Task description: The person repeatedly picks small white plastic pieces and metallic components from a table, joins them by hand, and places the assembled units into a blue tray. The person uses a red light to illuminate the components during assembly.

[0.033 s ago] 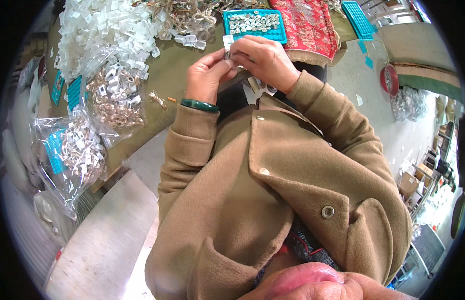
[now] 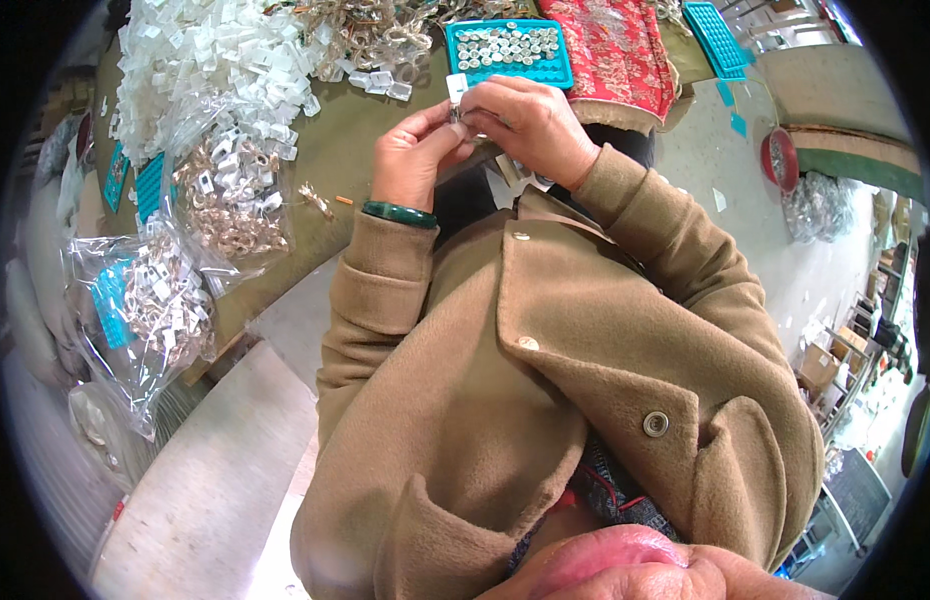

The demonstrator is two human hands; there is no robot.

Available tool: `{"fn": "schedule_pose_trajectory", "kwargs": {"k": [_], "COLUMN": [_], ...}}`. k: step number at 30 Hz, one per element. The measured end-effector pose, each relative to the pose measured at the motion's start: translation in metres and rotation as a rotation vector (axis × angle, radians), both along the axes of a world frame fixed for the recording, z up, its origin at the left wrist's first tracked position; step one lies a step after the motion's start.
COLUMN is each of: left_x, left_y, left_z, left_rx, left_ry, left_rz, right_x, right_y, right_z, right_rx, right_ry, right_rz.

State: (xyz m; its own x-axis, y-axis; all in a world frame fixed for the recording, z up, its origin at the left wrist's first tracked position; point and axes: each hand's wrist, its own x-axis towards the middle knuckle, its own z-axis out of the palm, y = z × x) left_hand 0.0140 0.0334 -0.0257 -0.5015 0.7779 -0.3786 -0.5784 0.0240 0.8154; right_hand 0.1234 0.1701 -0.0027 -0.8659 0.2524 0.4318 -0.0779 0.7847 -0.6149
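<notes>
In front of my chest, at the table's near edge, both hands meet fingertip to fingertip. My left hand (image 2: 410, 160), with a dark green bangle on its wrist, is closed in a pinch. My right hand (image 2: 533, 122) is closed too, its bent fingers pressed against the same spot. Between them a small white plastic piece (image 2: 457, 84) sticks up, with a bit of shiny metal below it, mostly hidden by the fingers. Just beyond the hands lies a teal tray (image 2: 557, 76) bearing many small round silvery pieces (image 2: 507, 46).
White plastic pieces (image 2: 215, 65) are heaped at the far left, beside tangled metallic bands (image 2: 390, 35). Clear bags (image 2: 165, 290) of bands and white pieces lie on the left. Red patterned cloth (image 2: 615, 60) covers the spot right of the tray. A red basin (image 2: 778, 160) stands farther right.
Both hands and the white piece have shifted very slightly toward my body. The grip looks the same, and the things on the table have not moved.
</notes>
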Motion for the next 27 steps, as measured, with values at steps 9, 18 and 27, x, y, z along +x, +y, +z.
{"fn": "schedule_pose_trajectory", "kwargs": {"k": [9,18,27], "left_x": [0.0,-0.008,-0.008], "left_y": [0.005,0.011,0.014], "left_z": [-0.006,-0.007,0.011], "left_rx": [-0.065,-0.09,0.014], "left_ry": [-0.108,-0.089,-0.135], "left_rz": [0.107,0.149,0.125], "right_x": [-0.003,-0.035,-0.027], "right_y": [0.018,0.038,0.032], "right_z": [-0.01,-0.035,-0.016], "right_rx": [-0.46,0.284,-0.015], "right_ry": [-0.025,0.055,0.153], "right_rz": [-0.175,-0.179,-0.122]}}
